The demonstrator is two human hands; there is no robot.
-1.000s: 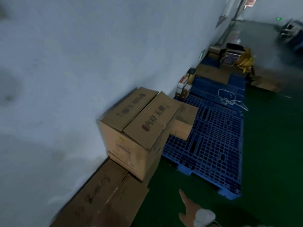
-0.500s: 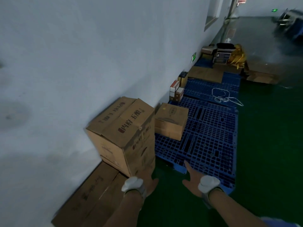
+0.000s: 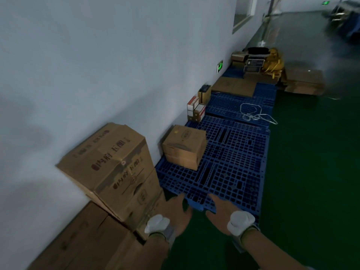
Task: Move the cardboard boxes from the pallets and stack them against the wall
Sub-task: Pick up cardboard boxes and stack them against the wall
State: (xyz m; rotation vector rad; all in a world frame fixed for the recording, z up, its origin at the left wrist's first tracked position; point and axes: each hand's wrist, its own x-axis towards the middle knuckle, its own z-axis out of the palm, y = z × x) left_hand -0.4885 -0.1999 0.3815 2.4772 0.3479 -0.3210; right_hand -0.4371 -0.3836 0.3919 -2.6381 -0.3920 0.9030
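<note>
A large printed cardboard box [image 3: 113, 168] sits stacked against the white wall [image 3: 97, 65], on top of flat-lying boxes [image 3: 85, 240] at the lower left. A smaller cardboard box [image 3: 184, 147] stands on the near blue plastic pallet [image 3: 233, 172], close to the wall. My left hand [image 3: 178, 215] is held out with fingers apart, just right of the stacked box and holding nothing. My right hand [image 3: 224, 213] is spread open over the pallet's near edge, also holding nothing. Both wrists carry white bands.
A second blue pallet [image 3: 229, 106] lies beyond, with a coil of white rope [image 3: 253, 114]. Small red-and-white cartons [image 3: 195, 109] stand by the wall. Flat cardboard [image 3: 233, 86], dark cases and a yellow object [image 3: 272, 59] lie farther back. Green floor [image 3: 311, 172] runs along the right.
The view has swung forward along the wall. Both hands have come up into view and reached forward toward the pallet; the stacked box now sits lower left.
</note>
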